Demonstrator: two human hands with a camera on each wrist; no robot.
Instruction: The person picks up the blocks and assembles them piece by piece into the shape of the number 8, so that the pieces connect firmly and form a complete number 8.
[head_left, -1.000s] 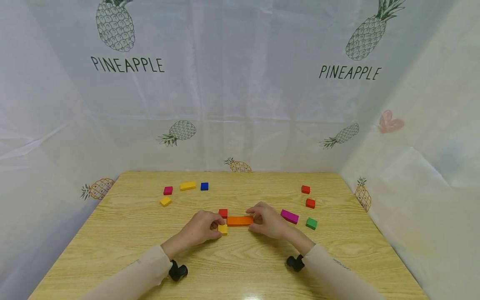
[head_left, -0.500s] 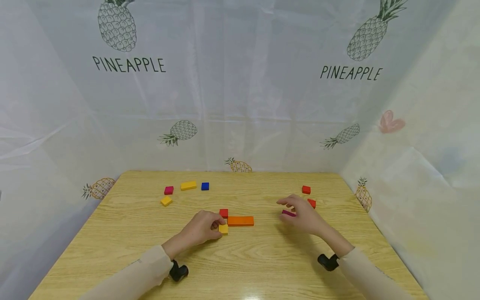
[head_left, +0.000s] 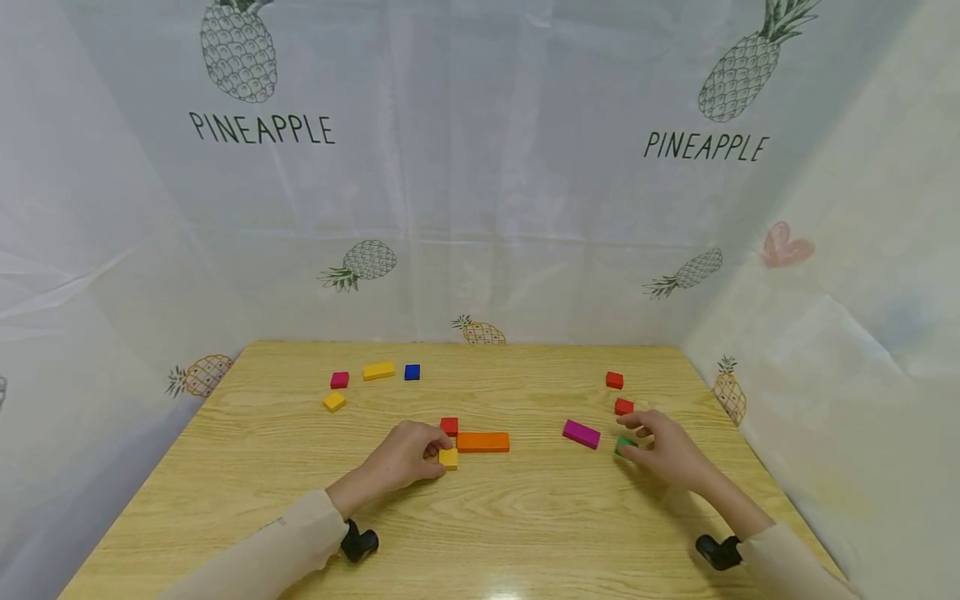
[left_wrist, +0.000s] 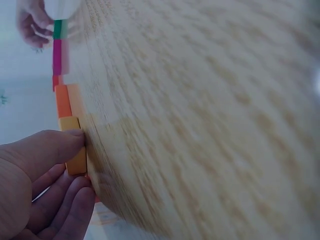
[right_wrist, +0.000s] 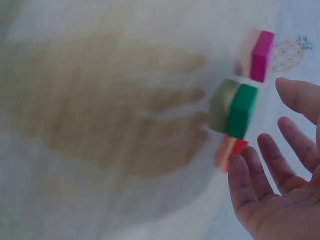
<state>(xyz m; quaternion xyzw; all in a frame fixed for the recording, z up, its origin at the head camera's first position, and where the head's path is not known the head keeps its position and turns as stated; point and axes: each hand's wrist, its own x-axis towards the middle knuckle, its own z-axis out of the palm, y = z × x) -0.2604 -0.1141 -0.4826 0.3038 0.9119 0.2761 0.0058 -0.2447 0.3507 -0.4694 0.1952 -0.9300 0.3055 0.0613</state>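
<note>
My left hand (head_left: 406,455) pinches a small yellow block (head_left: 448,459) between thumb and fingers on the table. In the left wrist view the thumb lies across that yellow block (left_wrist: 75,150). Right beside it are an orange long block (head_left: 483,442) and a red block (head_left: 449,426). Over the right side of the table, my right hand (head_left: 667,450) has its fingers spread around a green block (head_left: 624,446), partly hidden by the thumb in the head view. The right wrist view shows the green block (right_wrist: 242,111) in front of the parted fingers, with a gap between.
A magenta long block (head_left: 582,434) lies left of the green one, and two red blocks (head_left: 615,380) lie behind it. At the back left are a yellow long block (head_left: 378,371), a blue block (head_left: 412,372), a pink block (head_left: 340,380) and another yellow block (head_left: 334,402).
My right hand has left the orange block and moved right, past the magenta block, to the green block. The left hand has stayed on the yellow block.
</note>
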